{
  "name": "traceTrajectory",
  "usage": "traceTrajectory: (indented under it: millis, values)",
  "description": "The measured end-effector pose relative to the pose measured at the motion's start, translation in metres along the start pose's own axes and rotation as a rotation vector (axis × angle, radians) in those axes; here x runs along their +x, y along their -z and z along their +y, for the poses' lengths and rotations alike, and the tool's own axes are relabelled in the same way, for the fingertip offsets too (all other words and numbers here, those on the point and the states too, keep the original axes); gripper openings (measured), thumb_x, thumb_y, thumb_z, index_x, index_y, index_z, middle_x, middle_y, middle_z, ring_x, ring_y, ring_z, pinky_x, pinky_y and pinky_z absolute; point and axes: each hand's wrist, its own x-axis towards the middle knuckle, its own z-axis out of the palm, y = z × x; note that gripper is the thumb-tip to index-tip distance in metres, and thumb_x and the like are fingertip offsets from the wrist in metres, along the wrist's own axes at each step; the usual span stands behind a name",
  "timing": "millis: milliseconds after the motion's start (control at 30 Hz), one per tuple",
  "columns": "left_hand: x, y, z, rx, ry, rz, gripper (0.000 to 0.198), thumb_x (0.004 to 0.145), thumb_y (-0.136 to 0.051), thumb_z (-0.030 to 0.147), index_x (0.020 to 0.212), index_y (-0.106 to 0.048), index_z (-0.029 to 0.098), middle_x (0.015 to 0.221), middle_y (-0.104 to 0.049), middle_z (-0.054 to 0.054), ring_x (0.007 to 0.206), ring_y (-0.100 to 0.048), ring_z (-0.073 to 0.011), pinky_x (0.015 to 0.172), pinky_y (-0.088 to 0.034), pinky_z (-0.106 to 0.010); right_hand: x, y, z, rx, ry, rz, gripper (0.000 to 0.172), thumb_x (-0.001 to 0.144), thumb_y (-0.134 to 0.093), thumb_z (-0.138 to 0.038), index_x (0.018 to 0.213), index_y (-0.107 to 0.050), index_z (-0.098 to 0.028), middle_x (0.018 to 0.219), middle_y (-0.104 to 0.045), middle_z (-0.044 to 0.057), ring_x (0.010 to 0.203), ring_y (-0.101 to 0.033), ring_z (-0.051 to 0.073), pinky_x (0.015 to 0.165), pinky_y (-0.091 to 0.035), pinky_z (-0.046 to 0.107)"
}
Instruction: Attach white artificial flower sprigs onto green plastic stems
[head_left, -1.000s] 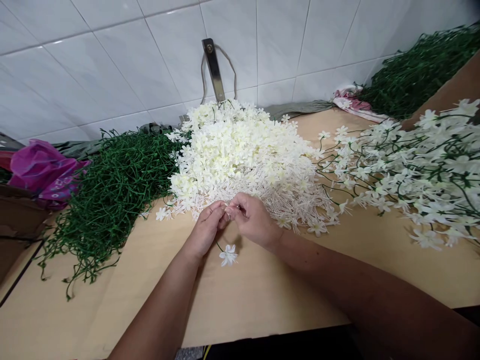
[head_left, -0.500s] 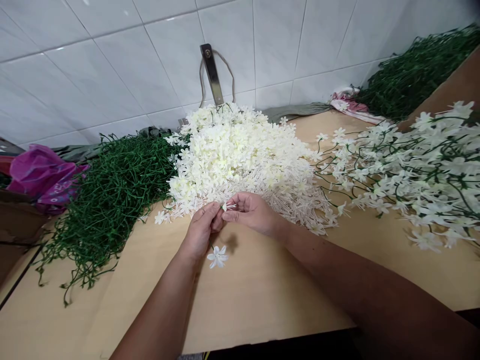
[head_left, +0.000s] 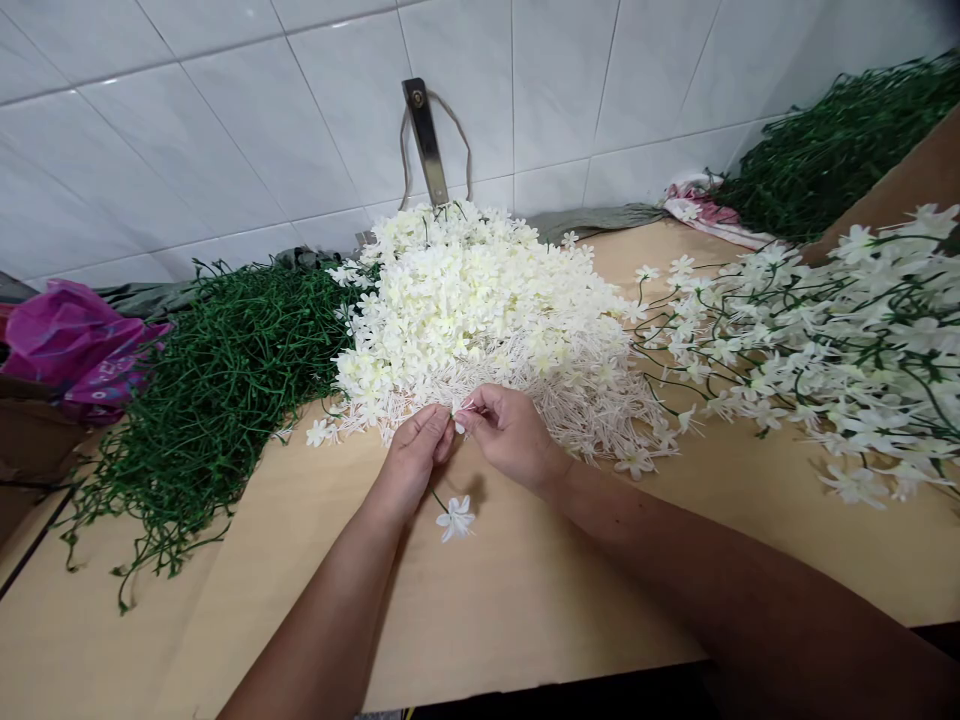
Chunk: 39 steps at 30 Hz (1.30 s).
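In front of the pile of loose white artificial flowers (head_left: 465, 300), my two hands meet with their fingertips close together. My left hand (head_left: 416, 450) is closed on a green artificial stem (head_left: 437, 498), most of which the fingers hide. One white flower (head_left: 456, 519) hangs from that stem below the hand, over the table. My right hand (head_left: 510, 435) pinches a small white flower (head_left: 460, 421) against the stem's upper end; its petals are partly covered by the fingers.
A heap of green plastic stems (head_left: 232, 370) lies to the left, beside a magenta bag (head_left: 82, 345). Finished-looking white flowers on green stems (head_left: 847, 350) spread over the right side. Behind them are more green stems (head_left: 832, 150) and a brown cardboard flap (head_left: 892, 190). A dark metal bar (head_left: 425, 140) leans on the tiled wall.
My right fingers have closed further around the small white flower at the stem tip. The hanging flower has swung slightly right and up, showing more green stem.
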Motion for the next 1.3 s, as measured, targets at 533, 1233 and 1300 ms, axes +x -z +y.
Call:
traceTrajectory:
  millis: [533,1233,1300]
  values:
    - [-0.002,0.003,0.005,-0.183,0.043,-0.066,0.031,0.076,-0.051,0.037,0.056,-0.040,0.016,0.045,-0.022,0.007,0.043,-0.017,-0.0062,0.043,-0.014,-0.022,0.007,0.014,0.001,0.524,-0.155,-0.321,0.020,0.070,-0.060,-0.033,0.071,-0.053,-0.014,0.066,-0.056,-0.001,0.065,-0.054,0.008,0.072,-0.046,0.028]
    - [-0.001,0.002,0.006,-0.179,0.089,-0.085,0.031,0.071,-0.056,0.037,0.055,-0.041,0.015,0.045,-0.024,0.007,0.043,-0.018,-0.0052,0.042,-0.013,-0.022,0.009,0.011,0.006,0.519,-0.141,-0.222,0.023,0.060,-0.069,-0.030,0.067,-0.052,-0.016,0.057,-0.050,-0.006,0.053,-0.044,0.005,0.052,-0.036,0.019]
    - [-0.001,0.001,0.006,-0.166,0.080,-0.080,0.031,0.072,-0.055,0.037,0.055,-0.041,0.015,0.045,-0.025,0.007,0.043,-0.018,-0.0052,0.042,-0.013,-0.022,0.010,0.009,0.008,0.541,-0.141,-0.208,0.022,0.061,-0.068,-0.029,0.065,-0.051,-0.016,0.056,-0.050,-0.006,0.053,-0.045,0.005,0.054,-0.036,0.019]
